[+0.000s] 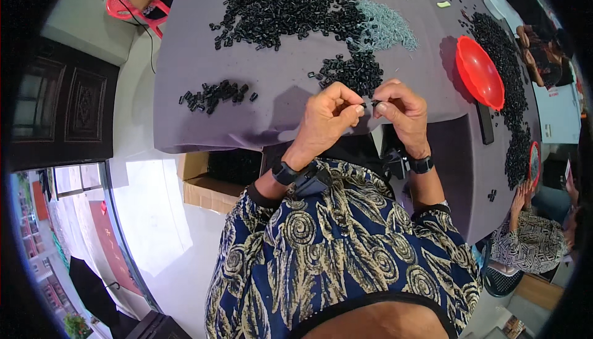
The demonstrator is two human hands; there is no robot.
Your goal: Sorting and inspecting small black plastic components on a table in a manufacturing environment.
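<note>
Round surface (197, 92), purple-grey cloth over it, fills room centre. Big heap of black parts (284, 5) at far side; pale grey-green heap (389, 27) just beside it. Red bowl (480, 73) tilted at right edge. Cardboard box (210, 184) under near rim. Small black pile (213, 95) lies left of hands. Left hand (324, 120) and right hand (401, 110) meet above near edge, each pinching one end of tiny black piece (372, 102) between fingertips. Piece looks light, stiff, easy to drop; best held by its ends, thumb against forefinger.
</note>
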